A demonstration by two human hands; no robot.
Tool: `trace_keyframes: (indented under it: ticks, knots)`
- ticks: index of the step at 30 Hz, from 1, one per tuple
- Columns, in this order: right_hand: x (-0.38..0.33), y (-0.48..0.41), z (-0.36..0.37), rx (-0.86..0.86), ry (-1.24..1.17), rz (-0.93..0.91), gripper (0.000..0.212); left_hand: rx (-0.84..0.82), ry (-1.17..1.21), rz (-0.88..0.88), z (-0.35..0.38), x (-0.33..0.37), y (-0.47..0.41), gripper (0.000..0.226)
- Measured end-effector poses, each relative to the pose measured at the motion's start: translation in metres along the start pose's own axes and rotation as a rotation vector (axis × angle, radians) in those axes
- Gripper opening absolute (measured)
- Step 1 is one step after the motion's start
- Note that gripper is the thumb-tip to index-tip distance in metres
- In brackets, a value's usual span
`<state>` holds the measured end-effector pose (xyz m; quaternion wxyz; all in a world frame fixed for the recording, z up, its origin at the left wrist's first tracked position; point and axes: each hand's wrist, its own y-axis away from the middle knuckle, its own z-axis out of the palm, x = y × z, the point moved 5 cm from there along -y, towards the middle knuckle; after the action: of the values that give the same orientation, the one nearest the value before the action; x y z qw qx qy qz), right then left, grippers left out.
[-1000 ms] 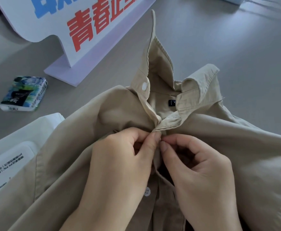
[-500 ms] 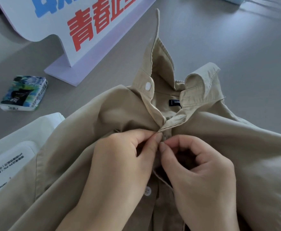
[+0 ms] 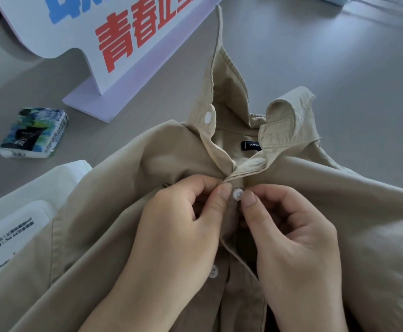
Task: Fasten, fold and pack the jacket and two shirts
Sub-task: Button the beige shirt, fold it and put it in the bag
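Note:
A beige shirt lies spread on the grey table, collar pointing away from me, with a dark label inside the neck. My left hand pinches the left placket just below the collar. My right hand pinches the right placket opposite it. A white button shows between my two thumbs, through the placket. Another white button sits on the collar stand, and a third lower on the placket by my left wrist. The shirt's lower front is hidden under my hands.
A white sign with red and blue characters stands at the back left. A small printed tissue pack lies left of the shirt. A white packaged item with black print lies partly under the shirt's left shoulder.
The white button has come through the placket and now shows between my thumbs; before, my fingertips covered that spot. The collar opening has spread a little, showing more of the label.

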<state>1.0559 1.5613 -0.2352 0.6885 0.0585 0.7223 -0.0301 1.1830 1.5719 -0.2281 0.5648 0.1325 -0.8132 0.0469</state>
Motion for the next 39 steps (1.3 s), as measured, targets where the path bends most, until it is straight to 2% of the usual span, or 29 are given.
trace_keyframes:
  ticks: [5,9,11,14,16,19,21,23,25,27,28,30,32,36,39]
  knots:
    - [0.011,-0.005,-0.003,0.057,0.125,0.004,0.020,0.026,0.114,-0.048,0.001,-0.010,-0.003,0.018]
    - [0.016,-0.002,-0.002,0.106,0.208,-0.015,0.021,0.072,-0.051,-0.020,0.003,-0.012,-0.005,0.020]
    - [0.013,-0.002,-0.001,0.033,0.206,0.054,0.019,-0.015,-0.127,-0.072,0.003,-0.013,-0.004,0.024]
    - [-0.003,0.006,-0.002,-0.140,0.233,0.190,0.018,-0.135,-0.112,-0.128,-0.009,-0.001,0.009,0.028]
    - [-0.016,0.018,-0.009,-0.210,0.439,0.187,0.015,-0.109,-0.299,-0.102,-0.020,0.007,0.021,0.020]
    - [-0.022,0.045,-0.018,-0.277,0.800,0.165,0.012,-0.139,-0.558,-0.180,-0.017,0.008,0.049,0.015]
    - [-0.016,0.056,-0.022,-0.271,0.847,0.174,0.011,-0.194,-0.700,-0.208,-0.009,0.003,0.062,0.019]
    - [-0.007,0.062,-0.027,-0.231,0.607,0.293,0.016,-0.181,-0.755,-0.212,-0.007,-0.003,0.067,0.019]
    - [0.001,0.068,-0.028,-0.210,0.102,0.521,0.017,-0.158,-0.719,-0.223,-0.009,-0.010,0.069,0.024]
    - [0.001,0.076,-0.028,-0.252,-0.328,0.727,0.016,-0.170,-0.530,-0.280,-0.013,-0.015,0.071,0.023]
    - [-0.002,0.077,-0.028,-0.285,-0.432,0.771,0.018,-0.175,-0.428,-0.314,-0.015,-0.015,0.073,0.017]
    - [-0.007,0.076,-0.030,-0.324,-0.545,0.780,0.023,-0.162,-0.272,-0.345,-0.019,-0.010,0.076,0.010]
    - [-0.009,0.074,-0.032,-0.313,-0.587,0.758,0.020,-0.127,-0.143,-0.352,-0.023,-0.005,0.079,0.014]
    - [-0.011,0.073,-0.035,-0.329,-0.589,0.701,0.019,-0.100,0.193,-0.440,-0.026,0.002,0.086,0.022]
    - [-0.013,0.074,-0.036,-0.394,-0.544,0.691,0.025,-0.094,0.372,-0.464,-0.026,0.004,0.086,0.017]
